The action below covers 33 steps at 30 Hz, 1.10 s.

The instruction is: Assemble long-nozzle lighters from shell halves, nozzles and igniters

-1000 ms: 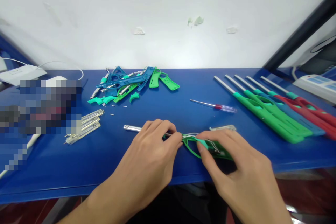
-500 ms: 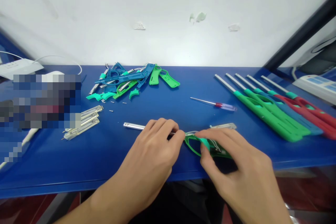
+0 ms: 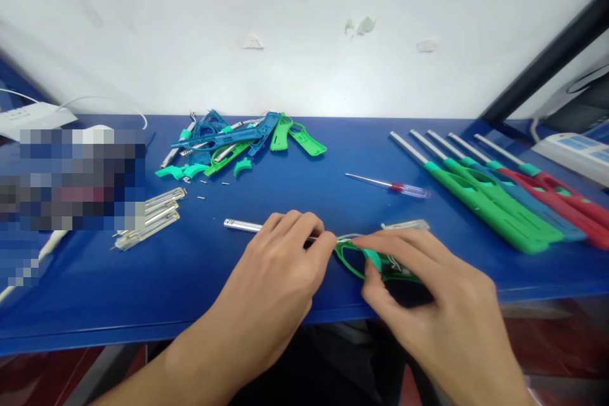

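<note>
A green gas lighter shell (image 3: 351, 264) lies open near the table's front edge, with thin white wires (image 3: 348, 238) showing along its inside. My left hand (image 3: 280, 266) is closed around its front end, and a silver metal tube (image 3: 242, 225) sticks out to the left. With thumb and fingertips, my right hand (image 3: 428, 292) pinches the teal trigger (image 3: 374, 258) at the shell's finger opening. The back half of the shell is partly covered by that hand. Just behind it lies a clear fuel tank (image 3: 406, 224).
Several assembled lighters (image 3: 495, 203) lie in a row at the right. A small screwdriver (image 3: 399, 188) rests behind my right hand. Blue and green shell parts (image 3: 238, 139) are heaped at the back left, with teal triggers (image 3: 181, 171) before them. Clear tanks (image 3: 152, 225) lie at left.
Both hands keep nearly the same place and grip. My right thumb and the teal trigger have shifted very slightly; otherwise only the camera view has moved a little.
</note>
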Available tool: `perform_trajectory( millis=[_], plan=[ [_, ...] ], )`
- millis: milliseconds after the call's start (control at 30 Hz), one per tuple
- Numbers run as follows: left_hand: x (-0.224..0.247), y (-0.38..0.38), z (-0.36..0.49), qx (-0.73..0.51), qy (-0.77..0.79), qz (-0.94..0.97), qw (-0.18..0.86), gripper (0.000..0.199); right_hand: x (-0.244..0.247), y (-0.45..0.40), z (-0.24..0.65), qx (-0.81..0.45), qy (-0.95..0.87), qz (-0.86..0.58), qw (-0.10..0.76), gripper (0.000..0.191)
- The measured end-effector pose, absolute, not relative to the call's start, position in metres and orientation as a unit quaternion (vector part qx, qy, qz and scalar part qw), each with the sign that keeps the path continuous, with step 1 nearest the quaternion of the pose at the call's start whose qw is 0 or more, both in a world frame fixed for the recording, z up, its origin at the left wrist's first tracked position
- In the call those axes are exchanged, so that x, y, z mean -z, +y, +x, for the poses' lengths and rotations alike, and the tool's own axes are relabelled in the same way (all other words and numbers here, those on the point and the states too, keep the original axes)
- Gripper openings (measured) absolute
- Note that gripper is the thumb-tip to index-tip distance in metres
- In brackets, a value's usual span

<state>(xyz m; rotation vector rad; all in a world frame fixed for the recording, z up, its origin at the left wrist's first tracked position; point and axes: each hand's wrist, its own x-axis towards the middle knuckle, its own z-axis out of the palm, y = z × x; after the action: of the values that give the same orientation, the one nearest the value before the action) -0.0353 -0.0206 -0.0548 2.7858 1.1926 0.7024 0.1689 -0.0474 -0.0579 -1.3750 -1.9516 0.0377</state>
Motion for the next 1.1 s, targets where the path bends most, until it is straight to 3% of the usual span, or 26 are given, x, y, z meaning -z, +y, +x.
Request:
perform_trajectory(
  millis=[433,667,867,1100],
  plan=[
    [0.054,-0.022,-0.037,-0.228,0.382,0.896,0.005,0.036,0.058,-0.048,0.169,-0.026,-0.752,-0.546,0.369,0.019],
    [0.057,-0.020,-0.038,-0.226,0.371,0.901,-0.003,0.039,0.057,-0.056,0.172,0.033,-0.767,-0.552,0.325,0.025],
    [0.056,-0.019,-0.036,-0.234,0.366,0.901,-0.008,0.039,0.057,-0.063,0.186,-0.010,-0.759,-0.554,0.341,0.029],
    [0.053,-0.019,-0.039,-0.248,0.352,0.902,-0.021,0.047,0.067,-0.071,0.221,-0.010,-0.745,-0.565,0.355,0.015]
  ],
)
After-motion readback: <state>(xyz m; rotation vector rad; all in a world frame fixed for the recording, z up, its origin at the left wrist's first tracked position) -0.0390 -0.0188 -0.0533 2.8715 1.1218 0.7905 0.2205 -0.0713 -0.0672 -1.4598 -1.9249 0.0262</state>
